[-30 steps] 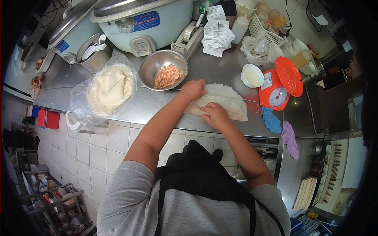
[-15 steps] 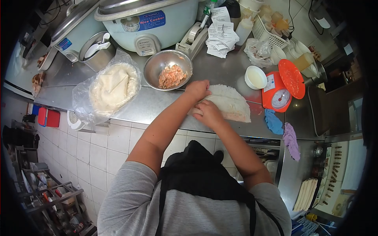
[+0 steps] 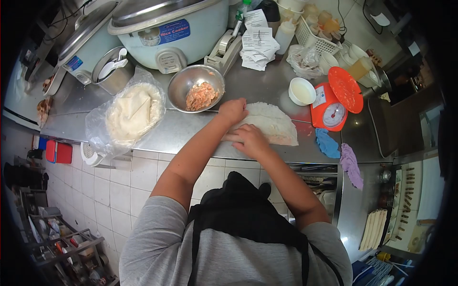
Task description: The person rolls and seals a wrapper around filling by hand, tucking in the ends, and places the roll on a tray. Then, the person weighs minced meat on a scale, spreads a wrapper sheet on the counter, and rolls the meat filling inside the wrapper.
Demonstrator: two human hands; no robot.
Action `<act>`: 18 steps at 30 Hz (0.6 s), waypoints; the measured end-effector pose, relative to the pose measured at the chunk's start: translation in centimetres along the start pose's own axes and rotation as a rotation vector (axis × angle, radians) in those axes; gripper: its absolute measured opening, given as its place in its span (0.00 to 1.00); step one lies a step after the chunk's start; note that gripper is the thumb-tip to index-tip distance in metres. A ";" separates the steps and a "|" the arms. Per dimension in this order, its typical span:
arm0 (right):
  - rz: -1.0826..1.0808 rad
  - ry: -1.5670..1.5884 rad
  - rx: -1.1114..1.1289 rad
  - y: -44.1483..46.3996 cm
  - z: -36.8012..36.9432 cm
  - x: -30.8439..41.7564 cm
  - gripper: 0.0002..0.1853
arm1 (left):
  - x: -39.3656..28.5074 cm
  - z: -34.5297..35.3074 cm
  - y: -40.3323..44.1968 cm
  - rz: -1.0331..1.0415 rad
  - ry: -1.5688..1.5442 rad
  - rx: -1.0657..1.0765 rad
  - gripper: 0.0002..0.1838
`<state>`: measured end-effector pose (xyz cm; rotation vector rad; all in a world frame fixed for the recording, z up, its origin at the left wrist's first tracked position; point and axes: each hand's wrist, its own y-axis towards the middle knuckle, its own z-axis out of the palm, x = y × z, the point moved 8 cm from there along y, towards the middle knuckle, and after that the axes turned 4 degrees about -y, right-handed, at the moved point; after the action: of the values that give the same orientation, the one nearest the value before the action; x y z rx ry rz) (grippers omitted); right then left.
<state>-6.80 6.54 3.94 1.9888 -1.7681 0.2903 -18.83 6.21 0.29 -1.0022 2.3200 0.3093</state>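
A thin white wrapper sheet point(image 3: 274, 123) lies on the steel counter, its near edge folded over some pinkish filling. My left hand point(image 3: 233, 111) is closed on the sheet's left end, its fingertips curled in. Just below and to the right, my right hand point(image 3: 251, 141) rests on the folded near edge, fingers bent and pointing left on the wrapper. Behind my left hand stands a metal bowl point(image 3: 177, 90) with orange-pink filling. A stack of wrappers point(image 3: 133, 112) sits in a plastic bag to the left.
Two rice cookers point(image 3: 191, 40) stand at the back left, beside a metal pot point(image 3: 114, 78). Right of the sheet are a white bowl point(image 3: 302, 91), an orange scale point(image 3: 329, 107), a blue cloth point(image 3: 327, 143) and a purple cloth point(image 3: 350, 166). Receipts point(image 3: 258, 43) lie behind.
My right hand has shifted left along the folded near edge, closer to my left hand, and its fingers have moved over the wrapper's left part. The camera view has shifted slightly.
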 end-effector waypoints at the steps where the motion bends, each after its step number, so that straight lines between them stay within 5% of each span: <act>1: 0.038 -0.004 -0.001 -0.5 -0.8 -0.9 0.14 | -0.2 0.2 0.0 0.021 0.035 -0.082 0.16; 18: 0.141 0.013 0.084 -4.0 -2.5 -5.7 0.13 | -3.1 0.5 -0.3 0.159 0.119 -0.200 0.20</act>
<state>-3.42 13.04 2.77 1.9166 -1.9209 0.4294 -16.69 8.05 1.77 -0.9535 2.5213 0.5693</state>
